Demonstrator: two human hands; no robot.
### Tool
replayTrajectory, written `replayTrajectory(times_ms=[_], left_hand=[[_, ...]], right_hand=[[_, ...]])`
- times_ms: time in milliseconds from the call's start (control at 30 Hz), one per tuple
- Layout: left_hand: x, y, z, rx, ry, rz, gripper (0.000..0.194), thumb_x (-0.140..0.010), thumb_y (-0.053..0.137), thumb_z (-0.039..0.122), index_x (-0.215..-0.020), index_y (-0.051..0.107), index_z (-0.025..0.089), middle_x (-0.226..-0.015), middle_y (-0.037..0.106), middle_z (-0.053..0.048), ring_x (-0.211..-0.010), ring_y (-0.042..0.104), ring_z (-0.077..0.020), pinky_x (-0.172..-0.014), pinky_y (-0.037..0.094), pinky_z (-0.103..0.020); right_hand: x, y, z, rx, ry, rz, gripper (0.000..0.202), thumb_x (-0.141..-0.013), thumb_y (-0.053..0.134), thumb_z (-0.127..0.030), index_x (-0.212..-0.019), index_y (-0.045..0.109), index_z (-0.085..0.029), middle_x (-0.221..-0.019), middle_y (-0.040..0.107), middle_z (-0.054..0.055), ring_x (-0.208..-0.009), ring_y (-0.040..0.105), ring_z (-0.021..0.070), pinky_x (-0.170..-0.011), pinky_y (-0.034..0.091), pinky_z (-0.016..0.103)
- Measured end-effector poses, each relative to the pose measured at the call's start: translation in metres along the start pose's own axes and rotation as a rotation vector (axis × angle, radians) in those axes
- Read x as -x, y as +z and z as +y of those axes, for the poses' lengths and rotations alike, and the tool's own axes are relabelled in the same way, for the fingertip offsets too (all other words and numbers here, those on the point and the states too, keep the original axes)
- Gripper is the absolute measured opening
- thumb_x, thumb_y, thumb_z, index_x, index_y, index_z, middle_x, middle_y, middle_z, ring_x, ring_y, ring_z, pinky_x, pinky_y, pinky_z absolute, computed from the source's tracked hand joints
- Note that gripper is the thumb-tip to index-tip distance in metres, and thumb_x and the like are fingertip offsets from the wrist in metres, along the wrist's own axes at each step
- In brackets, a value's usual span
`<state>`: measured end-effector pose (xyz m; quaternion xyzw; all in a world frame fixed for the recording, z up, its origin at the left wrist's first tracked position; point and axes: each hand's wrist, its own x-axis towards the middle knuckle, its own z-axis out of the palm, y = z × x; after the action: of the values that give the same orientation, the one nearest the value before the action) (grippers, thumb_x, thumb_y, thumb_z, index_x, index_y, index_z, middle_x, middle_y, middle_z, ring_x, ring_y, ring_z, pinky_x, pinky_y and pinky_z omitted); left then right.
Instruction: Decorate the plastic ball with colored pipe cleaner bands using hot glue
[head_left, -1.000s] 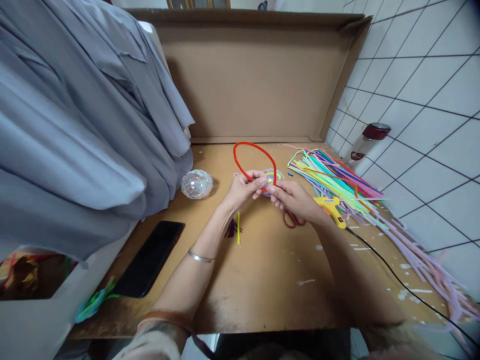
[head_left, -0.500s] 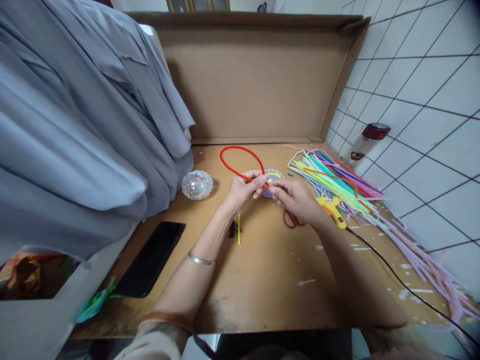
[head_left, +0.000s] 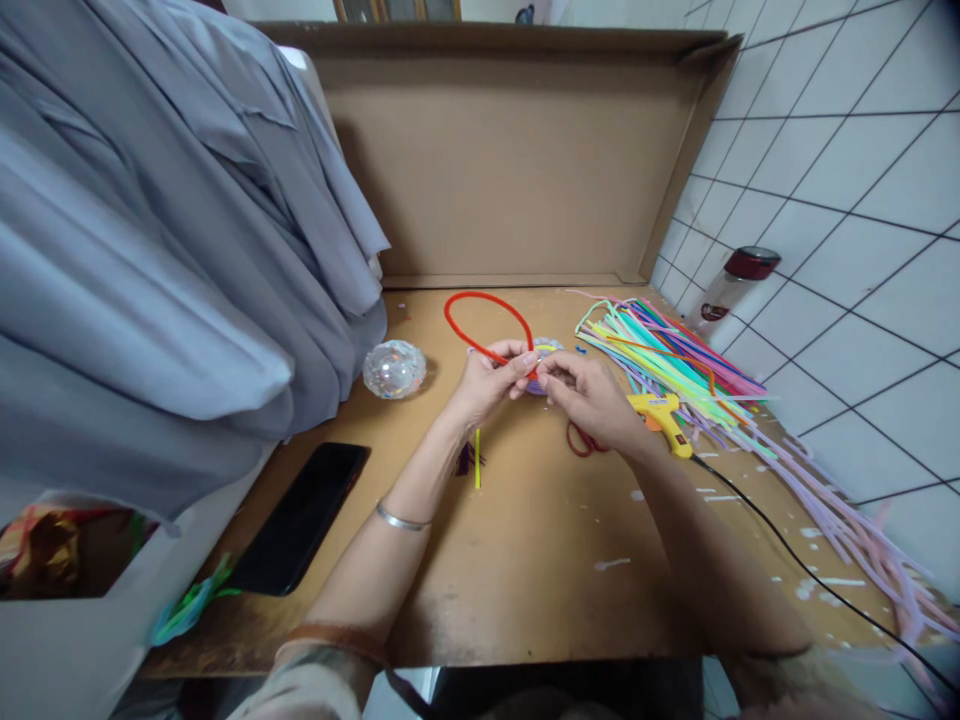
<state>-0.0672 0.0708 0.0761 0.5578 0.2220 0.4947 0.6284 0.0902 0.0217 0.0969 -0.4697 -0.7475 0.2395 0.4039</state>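
An orange-red pipe cleaner curves in a big loop above the table, its ends meeting at my fingers. My left hand is closed, pinching it between thumb and fingers. Close beside it, my right hand is closed too, its fingertips on the short end of the same pipe cleaner. Behind my fingers, partly covered, lies a round purple and yellow piece. Red-handled scissors show in part under my right hand. A short yellow strip and some dark purple bits lie below my left wrist.
At right lie a pile of coloured pipe cleaners and a yellow glue gun with a black cord. A faceted clear bowl and black phone are at left. A cardboard panel stands behind; a red-lidded jar is by the tiles.
The pipe cleaner's loop has shifted slightly to the right and flattened a little. My hands stay pinched together in nearly the same place.
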Motion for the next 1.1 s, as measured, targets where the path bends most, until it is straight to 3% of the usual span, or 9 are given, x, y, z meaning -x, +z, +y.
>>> replayTrajectory(times_ms=[233, 467, 633, 767, 933, 1100], left_hand=[[0.000, -0.001, 0.000, 0.021, 0.001, -0.012, 0.049, -0.064, 0.088, 0.054, -0.075, 0.062, 0.013, -0.050, 0.052, 0.007, -0.041, 0.039, -0.0019, -0.043, 0.026, -0.018], [0.000, 0.002, 0.000, 0.155, -0.048, -0.029, 0.048, -0.061, 0.091, 0.047, -0.073, 0.058, 0.014, -0.051, 0.049, 0.008, -0.042, 0.037, -0.0007, -0.041, 0.024, -0.014], [-0.005, -0.021, 0.016, 0.276, 0.006, 0.137, 0.051, -0.057, 0.095, 0.039, -0.064, 0.051, 0.015, -0.053, 0.043, 0.009, -0.045, 0.038, 0.0008, -0.040, 0.025, -0.011], [-0.008, -0.046, 0.024, 0.157, 0.071, 0.273, 0.042, -0.056, 0.095, 0.035, -0.070, 0.062, 0.014, -0.053, 0.052, 0.007, -0.045, 0.044, -0.0012, -0.040, 0.031, -0.013], [-0.008, -0.065, 0.022, -0.051, 0.084, 0.310, 0.046, -0.050, 0.095, 0.041, -0.078, 0.072, 0.013, -0.052, 0.061, 0.003, -0.046, 0.053, -0.0064, -0.045, 0.039, -0.018], [-0.010, -0.074, 0.013, -0.244, 0.136, 0.300, 0.040, -0.061, 0.087, 0.046, -0.078, 0.072, 0.013, -0.051, 0.059, 0.002, -0.045, 0.049, -0.0074, -0.047, 0.039, -0.021]], right_hand=[[0.001, -0.002, -0.004, -0.020, -0.031, -0.032, 0.013, -0.087, 0.054, -0.025, -0.080, 0.063, -0.019, -0.075, 0.065, 0.001, -0.066, 0.052, 0.0127, -0.065, 0.039, 0.025], [-0.002, 0.002, 0.000, 0.047, -0.166, 0.082, 0.012, -0.079, 0.052, -0.016, -0.068, 0.054, -0.020, -0.065, 0.054, -0.002, -0.060, 0.047, 0.0113, -0.058, 0.034, 0.025], [-0.003, -0.012, 0.005, 0.155, -0.241, 0.148, 0.013, -0.077, 0.050, -0.014, -0.065, 0.051, -0.020, -0.065, 0.050, -0.002, -0.060, 0.045, 0.0116, -0.058, 0.032, 0.026], [-0.003, -0.023, 0.013, 0.189, -0.196, 0.186, 0.011, -0.078, 0.051, -0.017, -0.068, 0.053, -0.021, -0.064, 0.051, -0.002, -0.060, 0.046, 0.0125, -0.059, 0.032, 0.027], [-0.006, -0.028, 0.021, 0.207, -0.219, 0.254, 0.010, -0.079, 0.051, -0.019, -0.070, 0.055, -0.021, -0.064, 0.053, -0.001, -0.063, 0.047, 0.0143, -0.062, 0.034, 0.028], [-0.009, -0.027, 0.027, 0.227, -0.231, 0.278, 0.011, -0.080, 0.050, -0.020, -0.070, 0.054, -0.021, -0.065, 0.052, -0.001, -0.065, 0.048, 0.0158, -0.064, 0.034, 0.030]])
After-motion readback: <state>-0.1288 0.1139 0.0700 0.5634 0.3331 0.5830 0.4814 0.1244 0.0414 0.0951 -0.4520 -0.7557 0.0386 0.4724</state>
